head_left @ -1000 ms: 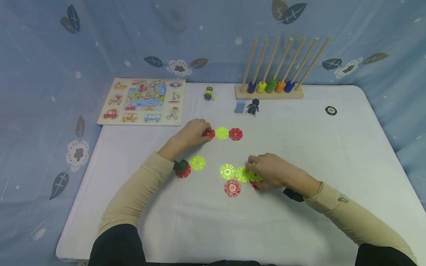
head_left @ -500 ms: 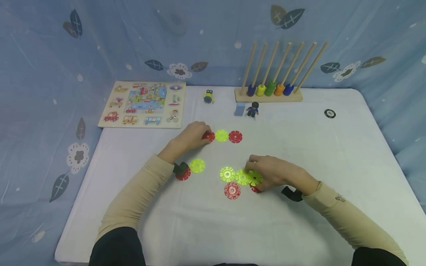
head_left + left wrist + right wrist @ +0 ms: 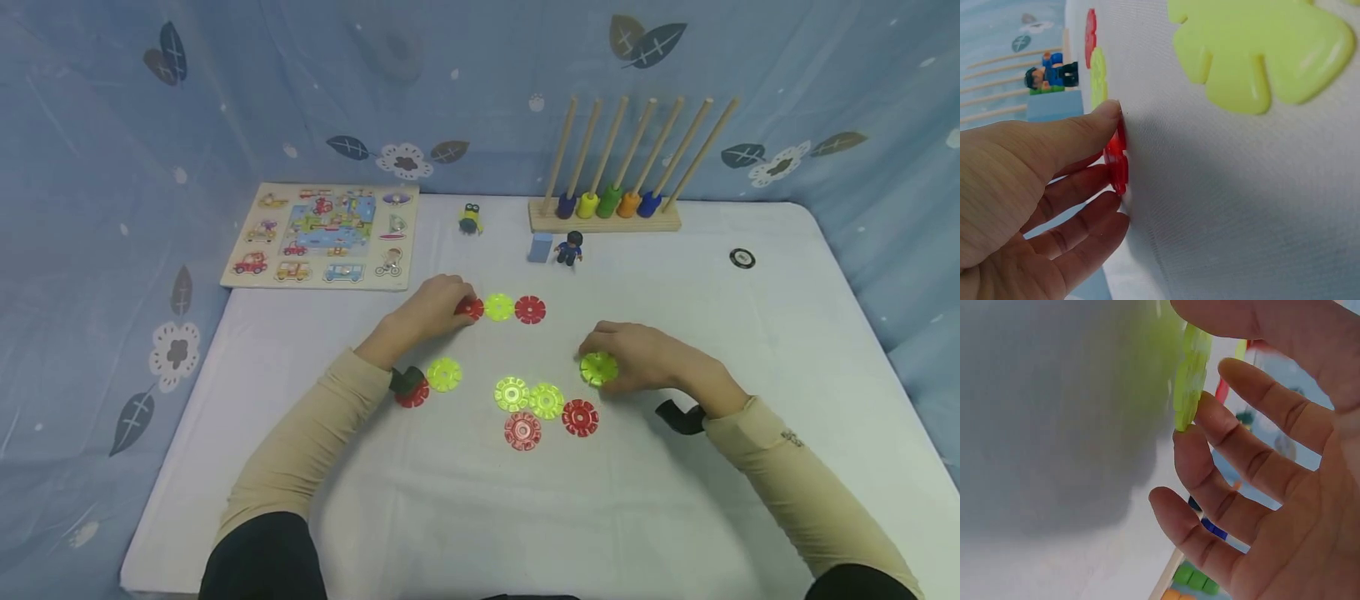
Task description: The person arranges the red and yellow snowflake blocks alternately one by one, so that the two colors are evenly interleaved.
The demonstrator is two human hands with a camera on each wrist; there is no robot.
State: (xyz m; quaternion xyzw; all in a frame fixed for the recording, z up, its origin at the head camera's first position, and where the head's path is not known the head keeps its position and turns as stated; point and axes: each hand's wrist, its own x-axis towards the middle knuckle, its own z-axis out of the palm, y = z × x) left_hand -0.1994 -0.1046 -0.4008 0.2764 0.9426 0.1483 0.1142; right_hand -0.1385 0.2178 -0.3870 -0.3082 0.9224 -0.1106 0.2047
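Observation:
My right hand (image 3: 637, 357) pinches a yellow-green notched plastic disc (image 3: 598, 368) between thumb and fingertips. In the right wrist view this disc (image 3: 1191, 378) stands on edge above the white cloth. My left hand (image 3: 431, 312) holds a red notched disc (image 3: 470, 308) by its edges, at the left end of a row. Beside it in that row lie a yellow-green disc (image 3: 498, 307) and another red disc (image 3: 530, 310). In the left wrist view the thumb and fingers lie around the red disc (image 3: 1117, 164); its far side is partly hidden.
Several yellow-green and red discs lie nearer, among them a red one (image 3: 581, 417). A picture puzzle board (image 3: 322, 237), a small yellow figure (image 3: 470, 218), a blue block (image 3: 540, 247), a toy figure (image 3: 570, 248), a peg rack (image 3: 605, 218) and a black round token (image 3: 742, 258) stand around.
My right hand has lifted the yellow-green disc off the near cluster and moved it up and to the right, uncovering a red disc. The left hand stays in place.

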